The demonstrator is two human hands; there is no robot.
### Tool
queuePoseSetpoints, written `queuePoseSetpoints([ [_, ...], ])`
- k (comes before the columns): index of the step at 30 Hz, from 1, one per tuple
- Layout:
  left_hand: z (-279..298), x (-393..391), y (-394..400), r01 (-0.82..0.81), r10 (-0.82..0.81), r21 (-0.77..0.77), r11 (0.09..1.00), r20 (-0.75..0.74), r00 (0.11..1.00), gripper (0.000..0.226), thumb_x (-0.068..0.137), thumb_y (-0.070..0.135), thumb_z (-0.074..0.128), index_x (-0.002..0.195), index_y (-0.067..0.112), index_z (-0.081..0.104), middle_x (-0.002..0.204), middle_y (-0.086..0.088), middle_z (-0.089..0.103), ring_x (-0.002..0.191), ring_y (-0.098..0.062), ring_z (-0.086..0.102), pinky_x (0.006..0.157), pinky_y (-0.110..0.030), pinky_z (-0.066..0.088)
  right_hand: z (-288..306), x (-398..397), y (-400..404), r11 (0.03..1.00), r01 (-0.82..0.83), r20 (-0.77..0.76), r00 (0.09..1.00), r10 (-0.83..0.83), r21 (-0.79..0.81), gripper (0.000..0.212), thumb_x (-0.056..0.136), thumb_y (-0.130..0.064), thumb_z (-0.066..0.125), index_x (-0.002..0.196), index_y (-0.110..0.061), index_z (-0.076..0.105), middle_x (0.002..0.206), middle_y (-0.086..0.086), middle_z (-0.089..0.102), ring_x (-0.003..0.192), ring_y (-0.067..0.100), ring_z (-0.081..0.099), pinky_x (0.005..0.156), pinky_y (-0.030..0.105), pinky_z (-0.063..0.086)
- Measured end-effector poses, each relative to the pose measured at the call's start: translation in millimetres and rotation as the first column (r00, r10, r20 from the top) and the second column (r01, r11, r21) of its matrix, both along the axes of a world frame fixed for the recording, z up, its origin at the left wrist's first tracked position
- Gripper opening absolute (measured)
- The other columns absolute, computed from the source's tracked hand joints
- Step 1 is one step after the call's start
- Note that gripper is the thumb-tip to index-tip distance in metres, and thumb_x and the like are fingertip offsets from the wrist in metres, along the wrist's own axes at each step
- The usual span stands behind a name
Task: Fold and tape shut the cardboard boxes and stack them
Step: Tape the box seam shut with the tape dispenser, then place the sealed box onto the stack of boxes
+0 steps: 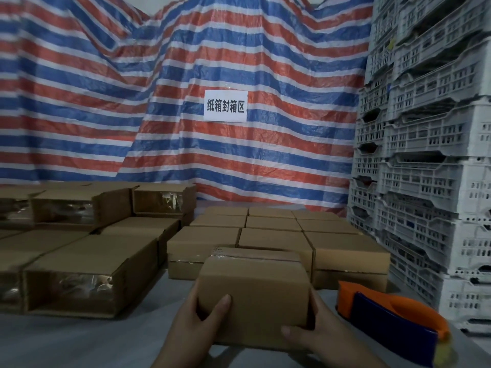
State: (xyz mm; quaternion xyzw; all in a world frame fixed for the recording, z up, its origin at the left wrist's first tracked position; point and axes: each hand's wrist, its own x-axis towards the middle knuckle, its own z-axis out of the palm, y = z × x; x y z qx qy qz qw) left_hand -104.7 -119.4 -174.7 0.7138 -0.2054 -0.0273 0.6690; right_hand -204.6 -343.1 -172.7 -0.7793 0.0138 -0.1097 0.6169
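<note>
I hold a small closed cardboard box (255,296) above the table, clear tape showing on its far end. My left hand (196,322) grips its left side with the thumb lying on top. My right hand (316,333) grips its right side, the thumb along the near bottom edge. Directly behind it stands a block of closed boxes (271,235) packed side by side in rows. An orange and dark blue tape dispenser (393,320) lies on the table to the right of my right hand.
Several boxes with open ends (79,282) lie on the left of the grey table (79,343). White plastic crates (425,155) are stacked high on the right. A striped tarp (159,102) with a white sign (225,106) hangs behind.
</note>
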Motion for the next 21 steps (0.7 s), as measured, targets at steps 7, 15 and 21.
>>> queuePoseSetpoints([
  [7,56,-13,1,-0.164,0.178,-0.145,0.976,0.091,0.98,0.085,0.059,0.068,0.063,0.135,0.033,0.048,0.123,0.008,0.059,0.106,-0.01,0.058,0.087,-0.034,0.052,36,-2,25,0.992,0.127,0.2,0.972,-0.125,0.001,0.123,0.054,-0.057,0.084,0.153,-0.05,0.012,0.141,-0.021,0.046,0.126,0.0,0.047,0.102,0.028,0.047],
  [15,191,71,-26,-0.082,0.109,-0.145,0.986,0.189,0.976,0.049,0.088,0.057,0.061,0.126,0.029,0.047,0.108,0.007,0.055,0.096,-0.015,0.055,0.075,-0.033,0.049,158,94,8,0.957,0.288,0.429,0.871,-0.241,-0.047,0.074,0.089,-0.057,0.061,0.152,-0.046,0.023,0.114,-0.027,0.049,0.101,-0.003,0.052,0.076,0.021,0.048],
  [21,243,186,-59,-0.018,0.031,-0.134,0.991,0.094,0.995,0.036,0.094,0.046,0.057,0.12,0.023,0.047,0.116,-0.008,0.057,0.108,-0.029,0.058,0.096,-0.045,0.05,216,207,-29,0.966,0.258,0.299,0.922,-0.247,0.001,0.071,0.094,-0.057,0.057,0.153,-0.033,0.027,0.13,-0.005,0.052,0.101,0.011,0.057,0.085,0.036,0.052],
])
